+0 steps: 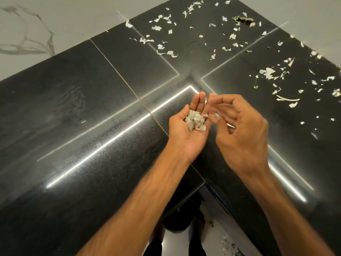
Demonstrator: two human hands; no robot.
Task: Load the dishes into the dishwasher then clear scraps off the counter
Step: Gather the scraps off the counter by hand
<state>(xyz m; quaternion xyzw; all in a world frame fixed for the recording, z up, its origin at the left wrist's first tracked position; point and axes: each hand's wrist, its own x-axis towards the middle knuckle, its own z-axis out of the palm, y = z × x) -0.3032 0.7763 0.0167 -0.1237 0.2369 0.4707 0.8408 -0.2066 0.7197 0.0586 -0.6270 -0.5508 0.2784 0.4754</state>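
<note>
Scraps [196,121] heaped on flat upturned left hand [186,133]; right hand [241,130] loosely curled beside, blurred, grip unclear.

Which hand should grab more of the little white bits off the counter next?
Probably the right hand: it looks free and sits nearer the loose scraps on the right side of the counter. The left hand is palm-up, cupping a pile of peelings.

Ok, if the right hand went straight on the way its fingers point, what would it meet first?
The left hand: the right hand points at its fingers, just past the scraps in the palm. They look nearly touching, though depth is unclear.
</note>
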